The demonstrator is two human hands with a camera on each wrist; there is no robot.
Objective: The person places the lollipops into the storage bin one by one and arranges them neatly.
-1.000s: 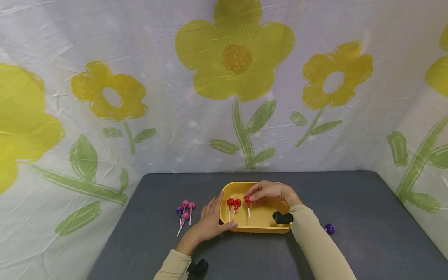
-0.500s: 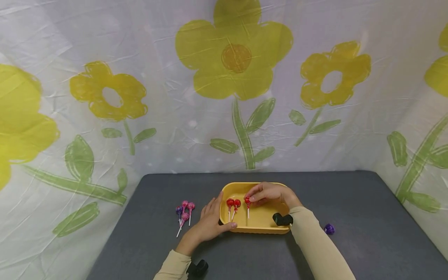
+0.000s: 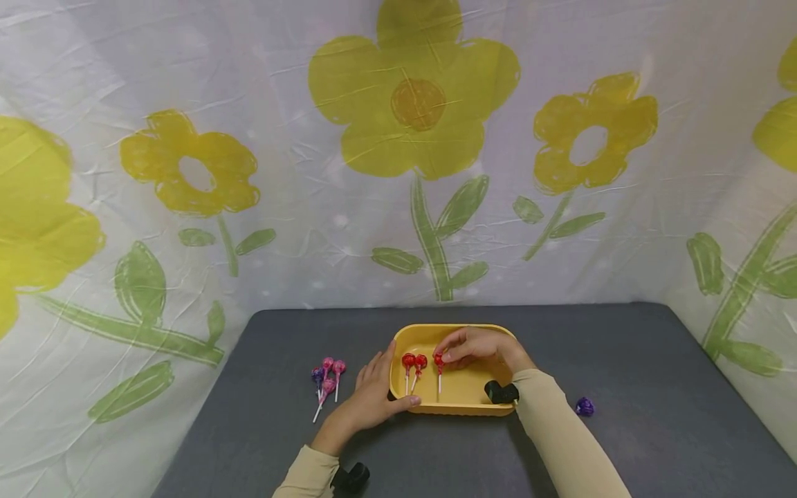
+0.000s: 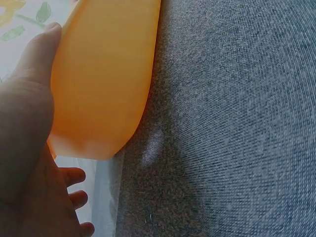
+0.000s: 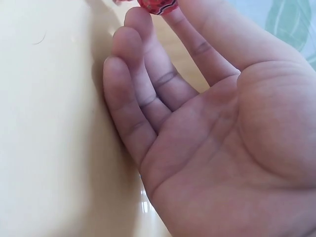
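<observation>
Against the left end of a yellow plastic tray [image 3: 463, 409] rests my left hand [image 3: 371, 395], fingers extended along the side and thumb at the front rim. In the left wrist view the thumb lies along the edge of the tray [image 4: 103, 74]. My right hand [image 3: 478, 347] is inside the tray, thumb and forefinger pinching the head of a red-wrapped lollipop [image 3: 438, 360], its white stick pointing toward me. Only part of that lollipop [image 5: 160, 4] shows in the right wrist view. To its left in the tray lie two more red lollipops [image 3: 408, 361], sticks toward me.
Left of the tray, a small group of pink lollipops [image 3: 338, 366] and a purple lollipop [image 3: 318, 374] lies on the dark grey table [image 3: 448, 456]. Another purple-wrapped lollipop [image 3: 585, 407] sits right of my right forearm. A flower-printed curtain [image 3: 299, 228] stands behind.
Both hands keep almost the same places. The pinched red lollipop has shifted very slightly toward me within the tray, its stick pointing a little farther down in the head view.
</observation>
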